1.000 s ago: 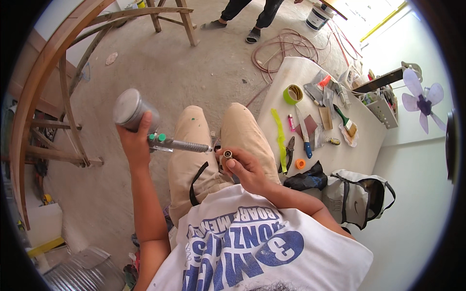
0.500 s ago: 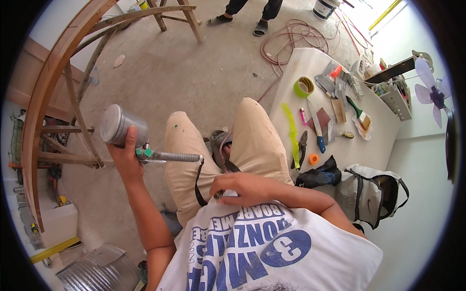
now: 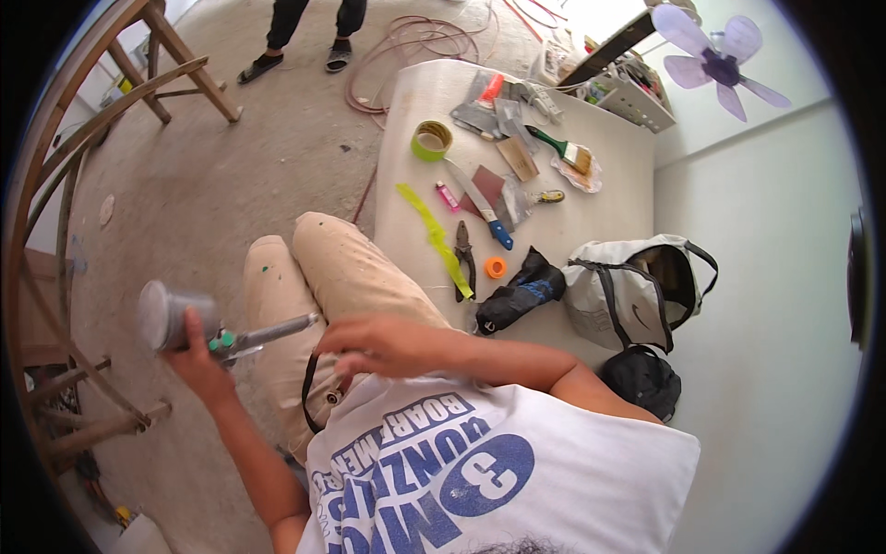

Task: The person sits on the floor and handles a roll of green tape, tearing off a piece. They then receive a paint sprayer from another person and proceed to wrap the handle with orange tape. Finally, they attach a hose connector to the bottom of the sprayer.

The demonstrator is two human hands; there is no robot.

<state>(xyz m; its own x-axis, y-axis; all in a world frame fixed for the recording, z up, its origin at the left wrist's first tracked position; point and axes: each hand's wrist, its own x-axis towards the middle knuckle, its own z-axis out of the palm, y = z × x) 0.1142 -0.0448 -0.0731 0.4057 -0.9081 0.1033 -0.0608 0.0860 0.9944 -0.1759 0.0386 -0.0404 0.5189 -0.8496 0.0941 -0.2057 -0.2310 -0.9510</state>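
Note:
My left hand (image 3: 196, 358) is wrapped round a spray gun at its grey cup (image 3: 175, 317), with the thumb along the cup's side. The spray gun (image 3: 263, 338) has green knobs, and its handle points right, over my thighs. Close to the handle's end is my right hand (image 3: 383, 346), its fingers bent but apart and a little blurred; nothing shows in them. Below it, a brass-coloured hose coupler (image 3: 333, 397) lies on my lap against the white shirt. A black strap or hose (image 3: 308, 392) loops down beside it.
On my right, a pale board (image 3: 591, 166) bears a knife (image 3: 480, 205), pliers (image 3: 464, 249), green tape (image 3: 431, 141), a brush (image 3: 563, 150) and scrapers. A grey bag (image 3: 628, 291) stands nearer. Wooden trestles (image 3: 138, 92) stand left; a person's legs (image 3: 314, 28) and a coiled hose (image 3: 406, 55) are ahead.
The view has swung right. My right hand has risen off the coupler at my lap toward the spray gun's handle end. My left hand keeps its hold on the gun.

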